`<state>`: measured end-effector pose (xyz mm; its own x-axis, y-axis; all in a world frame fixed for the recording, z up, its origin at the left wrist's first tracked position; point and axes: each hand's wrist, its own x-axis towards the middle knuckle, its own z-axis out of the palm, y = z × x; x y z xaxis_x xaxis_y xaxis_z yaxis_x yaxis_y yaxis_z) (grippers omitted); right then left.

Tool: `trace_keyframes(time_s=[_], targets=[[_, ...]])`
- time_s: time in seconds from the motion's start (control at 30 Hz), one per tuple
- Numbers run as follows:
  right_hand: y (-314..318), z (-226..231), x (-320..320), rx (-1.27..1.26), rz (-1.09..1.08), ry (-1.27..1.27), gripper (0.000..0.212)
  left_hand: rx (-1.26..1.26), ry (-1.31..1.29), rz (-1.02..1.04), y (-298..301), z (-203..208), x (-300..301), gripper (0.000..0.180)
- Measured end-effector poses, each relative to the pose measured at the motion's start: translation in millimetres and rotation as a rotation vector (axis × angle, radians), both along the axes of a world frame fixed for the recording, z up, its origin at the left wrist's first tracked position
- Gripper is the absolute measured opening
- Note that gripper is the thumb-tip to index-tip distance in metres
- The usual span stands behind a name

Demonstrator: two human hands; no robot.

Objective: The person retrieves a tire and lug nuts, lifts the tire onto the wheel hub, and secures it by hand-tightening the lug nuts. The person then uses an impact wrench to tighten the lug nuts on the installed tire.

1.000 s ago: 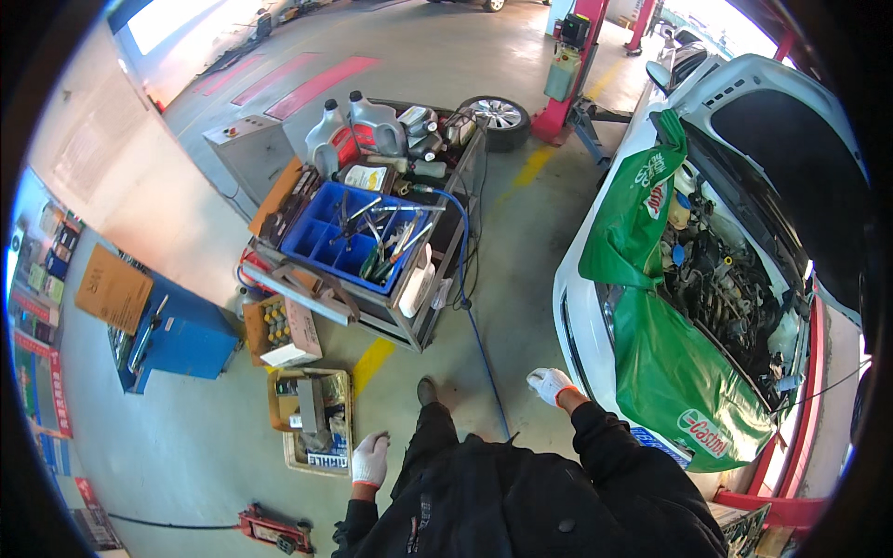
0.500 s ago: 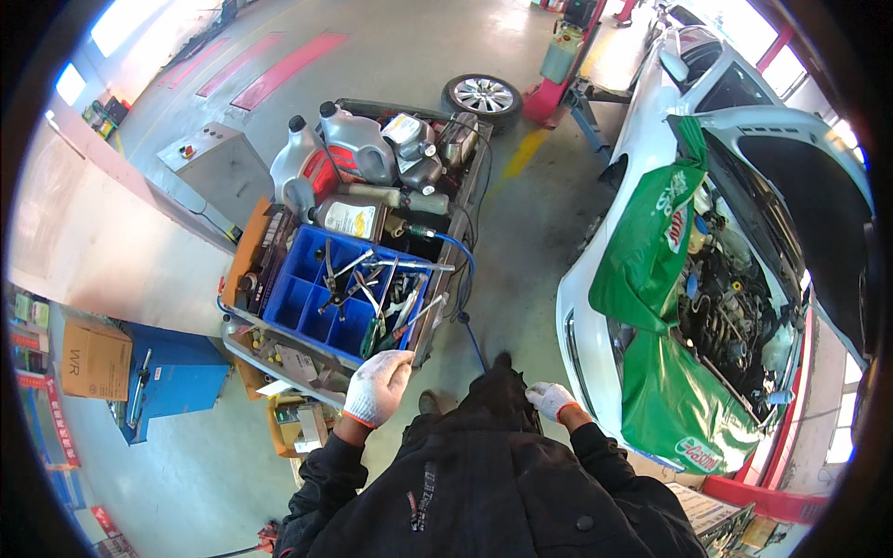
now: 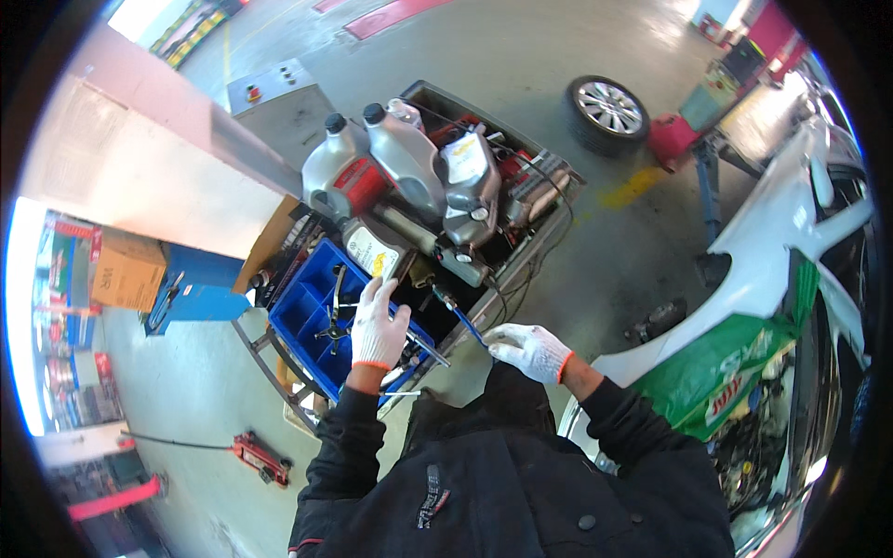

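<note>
Left white-gloved hand (image 3: 379, 321), fingers loosely spread, over the blue plastic divided bin (image 3: 299, 312) at its 8 o'clock; right white-gloved hand (image 3: 530, 353) bunched by the thin blue hose (image 3: 468, 325) at its 10, can't tell if gripping. Yanking that could snag the long silver metal bar (image 3: 429, 350) imo.

Gloves (image 3: 528, 352) — matt knit cloth; blue bin (image 3: 307, 321) — smooth plastic; green cover (image 3: 690, 379), glossy plastic.

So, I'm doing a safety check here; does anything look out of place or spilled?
Yes: a loose wheel lies flat on the floor beyond the cart, where someone might trip. On the cart, a silver bottle seems to lie on its side. I see no clear spill.
</note>
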<state>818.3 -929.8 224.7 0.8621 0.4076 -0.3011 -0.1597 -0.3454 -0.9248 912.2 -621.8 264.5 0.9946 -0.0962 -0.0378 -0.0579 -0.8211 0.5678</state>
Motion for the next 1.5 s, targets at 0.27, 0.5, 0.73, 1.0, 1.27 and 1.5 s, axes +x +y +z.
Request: trace_keyframes(time_s=[0.27,0.5,0.73,1.0,1.27,1.5], targets=[[62.6,-8.0,115.4,-0.262,0.149,-0.017,0.072,0.173,0.184,0.317,46.8,-65.2,193.4,0.059],[107.9,-41.6,149.4,-0.206,-0.025,0.336,0.082,0.405,0.488,0.284,97.3,-148.4,311.0,0.059],[139.4,-118.7,181.7,0.053,-0.251,0.836,0.038,0.092,0.293,0.064,80.9,-46.9,269.9,0.045],[159.8,-113.6,203.3,-0.296,-0.270,0.686,0.055,-0.096,-0.419,0.491,138.3,120.7,21.4,0.018],[176.9,-63.2,218.5,0.067,-0.332,0.888,0.038,0.112,-0.509,0.727,241.2,90.3,-35.5,0.026],[176.6,-20.5,220.0,0.502,-0.553,1.055,0.032,0.187,-0.528,0.508,254.3,54.7,-24.0,0.026]])
